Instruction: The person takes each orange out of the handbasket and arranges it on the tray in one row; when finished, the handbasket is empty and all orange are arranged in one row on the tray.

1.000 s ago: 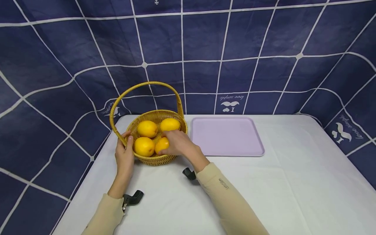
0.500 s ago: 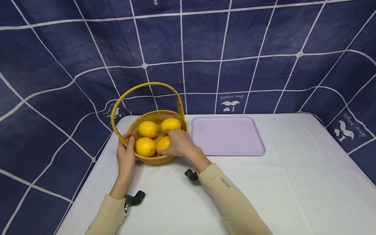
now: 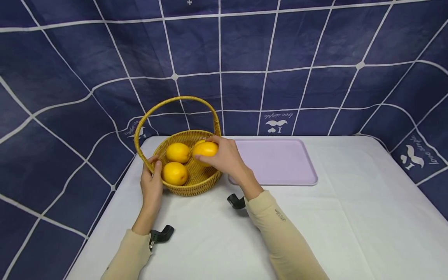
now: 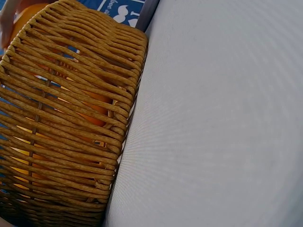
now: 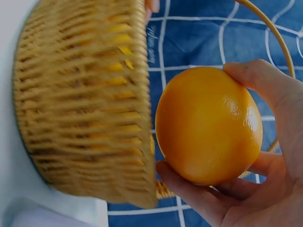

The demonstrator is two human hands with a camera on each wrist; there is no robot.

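My right hand (image 3: 225, 155) holds a smooth, rounded yellow-orange fruit (image 5: 208, 125) between thumb and fingers, raised above the rim in the right wrist view. In the head view it overlaps the right part of the wicker basket (image 3: 190, 190). At the basket's left side, my left hand (image 3: 152, 186) grips the rim near the foot of the tall handle (image 3: 175, 99), thumb over the edge. Two more such fruits, a rear one (image 3: 178, 152) and a front one (image 3: 175, 173), lie in the basket's left half. Another fruit (image 3: 200, 142) shows partly behind the held one.
A pale purple tray (image 3: 276, 161) lies right of the basket on the white-covered table (image 3: 350, 217). Blue cloth (image 3: 245, 46) with white lines hangs behind and at the sides. A black wrist mount (image 3: 162, 234) sits on the left wrist, another (image 3: 236, 201) on the right.
My right hand has lifted the front right fruit up and back from the basket's bottom, baring the wicker there. The left hand keeps its grip on the rim.
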